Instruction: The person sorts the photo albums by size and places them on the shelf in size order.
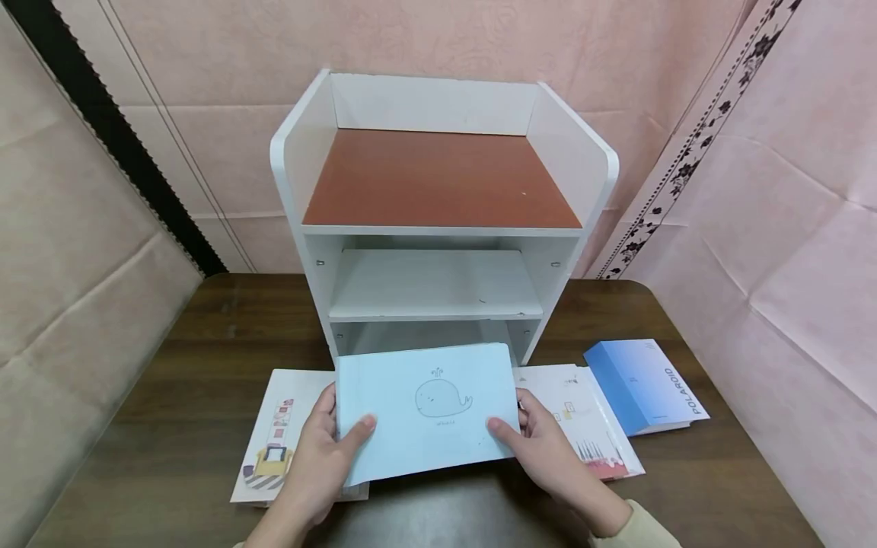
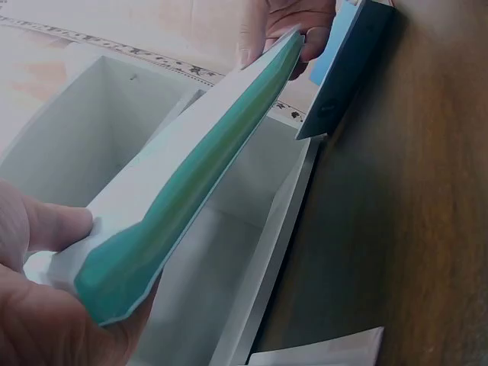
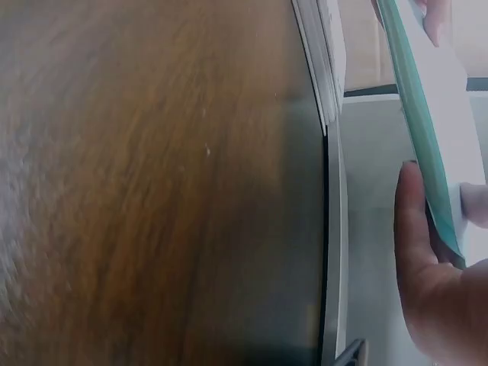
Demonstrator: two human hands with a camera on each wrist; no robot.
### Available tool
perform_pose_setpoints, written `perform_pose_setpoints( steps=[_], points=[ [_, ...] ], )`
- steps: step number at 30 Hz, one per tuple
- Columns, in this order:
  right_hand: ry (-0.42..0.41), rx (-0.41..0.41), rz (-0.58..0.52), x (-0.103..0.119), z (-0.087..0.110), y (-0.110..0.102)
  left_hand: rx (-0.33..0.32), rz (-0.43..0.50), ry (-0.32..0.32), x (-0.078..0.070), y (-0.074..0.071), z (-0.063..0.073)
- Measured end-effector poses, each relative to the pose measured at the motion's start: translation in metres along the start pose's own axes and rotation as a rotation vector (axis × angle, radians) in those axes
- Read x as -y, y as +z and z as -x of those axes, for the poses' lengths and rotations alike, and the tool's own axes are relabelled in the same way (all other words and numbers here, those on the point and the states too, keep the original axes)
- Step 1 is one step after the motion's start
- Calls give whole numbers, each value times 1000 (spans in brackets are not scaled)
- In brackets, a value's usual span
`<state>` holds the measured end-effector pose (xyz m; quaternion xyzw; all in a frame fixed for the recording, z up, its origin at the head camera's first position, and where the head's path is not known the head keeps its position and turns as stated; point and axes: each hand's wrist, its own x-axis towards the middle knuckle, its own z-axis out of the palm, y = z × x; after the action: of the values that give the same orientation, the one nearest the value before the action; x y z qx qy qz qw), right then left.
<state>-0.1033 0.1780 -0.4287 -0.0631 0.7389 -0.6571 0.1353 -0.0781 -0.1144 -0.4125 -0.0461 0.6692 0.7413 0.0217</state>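
A light blue notebook [image 1: 428, 415] with a line drawing of a whale on its cover is held up in front of the shelf unit [image 1: 441, 228]. My left hand [image 1: 322, 449] grips its left end, thumb on the cover and fingers behind. At the opposite end my right hand [image 1: 548, 449] grips it the same way. The left wrist view shows the notebook [image 2: 168, 164] edge-on, with a green band along its side. In the right wrist view, fingers of the right hand [image 3: 442, 290] curl under the notebook [image 3: 435, 122].
A white book [image 1: 270, 434] with a printed picture lies left of the notebook. On the right lie another white book [image 1: 582, 426] and a thick blue item [image 1: 647, 384] marked POLAROID. The dark wooden table [image 1: 171, 426] is bordered by pink cloth walls [image 1: 774, 228].
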Motion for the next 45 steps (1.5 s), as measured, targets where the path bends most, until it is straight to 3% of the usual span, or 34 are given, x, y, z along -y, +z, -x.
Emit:
perform_pose_setpoints(
  steps=[10, 15, 24, 31, 45],
  points=[
    [35, -123, -31, 12, 2, 3, 50, -79, 18, -5, -2, 2],
    [3, -134, -63, 18, 2, -2, 94, -57, 15, -8, 0, 4],
    [-49, -139, -91, 23, 3, -10, 151, -122, 19, -13, 5, 10],
    [-23, -159, -104, 30, 3, -13, 169, -253, 47, -17, 7, 17],
    [-43, -183, -80, 26, 2, -15, 262, -294, 21, -14, 3, 19]
  ],
)
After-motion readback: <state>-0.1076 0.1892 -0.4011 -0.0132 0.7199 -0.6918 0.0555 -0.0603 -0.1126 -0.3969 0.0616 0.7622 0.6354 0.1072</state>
